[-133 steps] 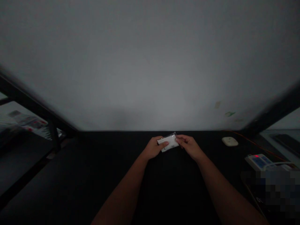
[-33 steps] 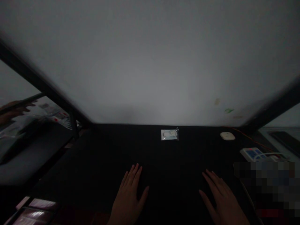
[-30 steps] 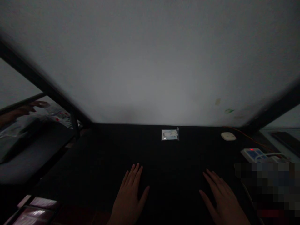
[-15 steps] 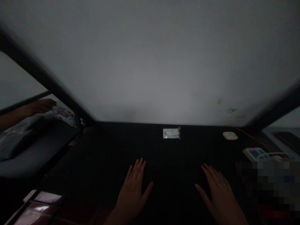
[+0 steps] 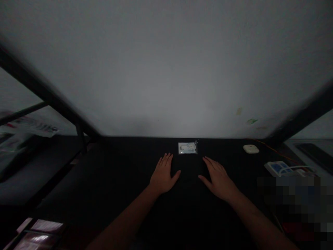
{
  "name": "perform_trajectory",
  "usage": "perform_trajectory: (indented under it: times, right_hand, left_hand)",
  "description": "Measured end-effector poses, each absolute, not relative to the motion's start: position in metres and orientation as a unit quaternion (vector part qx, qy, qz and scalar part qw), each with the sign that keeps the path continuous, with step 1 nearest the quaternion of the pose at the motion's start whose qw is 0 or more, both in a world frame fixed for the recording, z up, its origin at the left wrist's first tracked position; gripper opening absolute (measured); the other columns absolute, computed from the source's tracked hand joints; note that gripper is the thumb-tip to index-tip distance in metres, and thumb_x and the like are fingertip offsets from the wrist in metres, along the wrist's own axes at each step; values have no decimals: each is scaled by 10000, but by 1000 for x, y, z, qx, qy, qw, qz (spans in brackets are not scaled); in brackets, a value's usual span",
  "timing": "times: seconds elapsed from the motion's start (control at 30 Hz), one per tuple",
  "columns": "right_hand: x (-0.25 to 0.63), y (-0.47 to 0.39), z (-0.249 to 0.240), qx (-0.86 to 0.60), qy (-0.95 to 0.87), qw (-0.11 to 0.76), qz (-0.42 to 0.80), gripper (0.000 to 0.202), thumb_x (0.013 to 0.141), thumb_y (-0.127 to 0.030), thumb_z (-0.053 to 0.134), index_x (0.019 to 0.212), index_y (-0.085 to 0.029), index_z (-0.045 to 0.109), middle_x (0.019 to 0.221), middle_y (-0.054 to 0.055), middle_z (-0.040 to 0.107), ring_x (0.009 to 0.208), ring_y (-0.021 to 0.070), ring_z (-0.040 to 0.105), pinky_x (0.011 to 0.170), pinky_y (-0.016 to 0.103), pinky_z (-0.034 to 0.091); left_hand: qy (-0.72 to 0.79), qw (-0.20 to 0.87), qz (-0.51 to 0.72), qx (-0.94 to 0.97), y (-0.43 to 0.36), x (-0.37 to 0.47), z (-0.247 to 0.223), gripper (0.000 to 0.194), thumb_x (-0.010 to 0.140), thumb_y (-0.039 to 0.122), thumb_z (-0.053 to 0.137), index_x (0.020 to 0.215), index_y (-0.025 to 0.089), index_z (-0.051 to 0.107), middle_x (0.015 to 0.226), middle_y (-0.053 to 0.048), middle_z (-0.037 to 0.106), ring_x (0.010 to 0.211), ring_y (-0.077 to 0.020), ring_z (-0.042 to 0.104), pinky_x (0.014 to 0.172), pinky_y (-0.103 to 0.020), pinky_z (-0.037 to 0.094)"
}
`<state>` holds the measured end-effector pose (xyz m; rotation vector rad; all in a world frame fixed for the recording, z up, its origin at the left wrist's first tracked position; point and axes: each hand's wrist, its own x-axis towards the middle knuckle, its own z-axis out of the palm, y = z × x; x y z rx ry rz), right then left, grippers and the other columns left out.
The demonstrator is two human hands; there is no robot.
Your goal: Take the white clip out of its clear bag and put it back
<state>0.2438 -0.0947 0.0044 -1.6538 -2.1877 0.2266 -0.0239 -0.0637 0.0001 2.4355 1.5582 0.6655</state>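
Observation:
A small clear plastic packet (image 5: 187, 148) with a whitish item inside lies on the black tabletop (image 5: 125, 163), close to the wall. What the item is, I cannot make out. My left hand (image 5: 163, 175) rests palm down on the table, just short of the packet's left side, with fingers stretched and thumb spread. To the packet's right, my right hand (image 5: 215, 177) lies in the same way, fingers out and thumb pointing inward. Neither hand touches the packet or holds anything.
On the right are a white rounded case (image 5: 251, 149), a white and blue power strip (image 5: 280, 168) with a cable, and a blurred-out patch. A dark metal frame (image 5: 80, 139) stands at the left, with a plastic bag (image 5: 33, 126) beyond it. The pale wall (image 5: 166, 76) closes the back.
Both my hands have slid forward and closer together, toward the packet. At the left, another person's hand has gone out of view, and the plastic bag has shifted left. The view has moved slightly.

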Motion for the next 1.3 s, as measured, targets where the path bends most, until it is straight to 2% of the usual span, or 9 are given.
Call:
perform_trajectory:
  times: [0.23,0.4,0.57,0.67,0.83,1.03,1.2,1.3]
  right_hand:
    - [230,-20,8,-593,-772,213,89,664,848,-393,633,1432,-138,448,1460,212,496,1339,356,480,1086,536,413]
    - [224,14,2,-585,-770,242,84,517,855,-293,610,1328,-94,554,1405,222,544,1304,339,514,1101,501,409]
    - [225,23,-9,-549,-773,309,77,414,855,-223,555,1254,-123,603,1329,196,616,1240,326,562,1072,524,438]
    - [225,23,-10,-534,-768,340,92,376,870,-220,527,1231,-166,616,1246,163,669,1180,312,602,1022,520,480]
    - [219,22,-5,-553,-735,377,109,317,914,-256,487,1197,-197,617,1135,133,704,1068,289,649,951,482,517]
    - [216,20,1,-571,-693,414,145,372,945,-365,499,1264,-181,556,1059,129,715,984,273,679,906,446,524]
    - [215,19,1,-557,-690,428,175,523,849,-454,666,1301,-220,544,965,82,725,893,261,690,814,409,543]
    - [214,19,0,-550,-695,431,169,424,850,-429,670,1222,-236,600,945,73,721,861,247,683,799,397,542]
  left_hand:
    - [518,96,258,810,-4,8,-3,693,865,457,609,1430,108,409,1459,-224,499,1411,-368,401,1163,-547,293]
    - [511,91,239,821,22,20,0,671,864,437,622,1405,81,448,1435,-225,525,1378,-365,446,1143,-527,337]
    - [496,96,264,822,29,17,-4,464,858,331,650,1280,148,584,1357,-158,609,1331,-319,505,1126,-491,379]
    - [489,117,311,807,33,13,-8,360,851,263,665,1201,185,634,1257,-129,667,1235,-295,580,1071,-476,437]
    - [477,162,382,774,39,11,-5,224,874,289,663,1080,204,683,1075,-90,725,1033,-263,654,954,-441,497]
    - [484,295,412,714,39,13,0,221,874,331,657,1050,205,698,977,-63,747,871,-240,685,795,-365,533]
    - [456,423,452,639,41,15,0,297,858,396,668,1061,179,689,1007,-81,758,874,-244,707,763,-349,553]
    - [451,471,457,606,43,15,0,366,809,449,715,1034,160,702,988,-97,768,854,-250,716,749,-352,563]
